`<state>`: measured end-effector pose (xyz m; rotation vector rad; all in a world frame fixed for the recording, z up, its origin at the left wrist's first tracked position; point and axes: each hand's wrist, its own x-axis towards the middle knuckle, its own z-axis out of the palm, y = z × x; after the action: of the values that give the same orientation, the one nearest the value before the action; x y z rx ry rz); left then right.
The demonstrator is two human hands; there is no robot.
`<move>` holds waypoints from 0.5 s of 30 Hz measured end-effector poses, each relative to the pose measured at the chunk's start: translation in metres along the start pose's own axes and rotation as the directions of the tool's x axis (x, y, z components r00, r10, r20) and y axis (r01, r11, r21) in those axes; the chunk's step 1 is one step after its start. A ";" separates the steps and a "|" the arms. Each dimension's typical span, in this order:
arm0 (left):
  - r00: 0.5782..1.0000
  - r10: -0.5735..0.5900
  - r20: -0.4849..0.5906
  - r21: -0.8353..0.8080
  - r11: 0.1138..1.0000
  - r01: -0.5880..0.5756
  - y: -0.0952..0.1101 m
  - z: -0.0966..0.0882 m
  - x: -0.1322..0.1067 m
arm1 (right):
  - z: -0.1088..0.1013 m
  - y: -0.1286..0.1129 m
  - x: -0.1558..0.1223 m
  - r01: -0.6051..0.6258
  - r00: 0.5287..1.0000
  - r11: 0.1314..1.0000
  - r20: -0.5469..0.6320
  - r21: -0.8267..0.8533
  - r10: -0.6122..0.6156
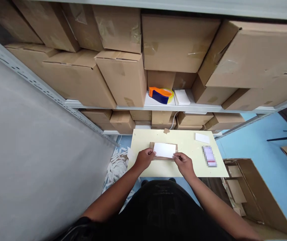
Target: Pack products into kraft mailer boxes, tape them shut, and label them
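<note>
A blank white label [164,150] lies over a small flat cardboard box [152,146] at the middle of the table. My left hand [145,158] pinches the label's lower left corner between thumb and finger. At the lower right corner, my right hand [184,164] has its fingers pinched on the same label. Brown cardboard shows around the label's edges. Whether the label is stuck to the box or held just above it, I cannot tell.
The pale yellow table [183,170] carries a white stack [202,138] and a blurred phone-like object [209,156] at right. A tape dispenser [161,95] sits on the shelf ahead. White paper strips [117,167] pile on the floor at left; an open carton [259,190] stands at right.
</note>
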<state>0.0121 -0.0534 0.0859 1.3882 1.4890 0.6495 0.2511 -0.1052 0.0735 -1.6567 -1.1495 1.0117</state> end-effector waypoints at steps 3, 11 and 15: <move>0.999 -0.015 -0.033 0.107 0.994 0.018 -0.003 0.015 0.015 | 0.001 0.017 0.014 0.042 0.999 0.994 -0.001 -0.099 -0.042; 1.000 0.003 -0.007 0.487 0.873 0.001 -0.013 0.031 0.029 | 0.006 0.048 0.036 0.128 0.991 0.938 0.085 -0.323 -0.106; 1.000 -0.008 0.009 0.626 0.780 0.001 -0.013 0.034 0.032 | 0.012 0.055 0.041 0.154 0.986 0.902 0.124 -0.404 -0.112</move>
<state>0.0406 -0.0334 0.0517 1.8787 1.7877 0.1192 0.2646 -0.0748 0.0118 -1.8355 -1.6070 0.8050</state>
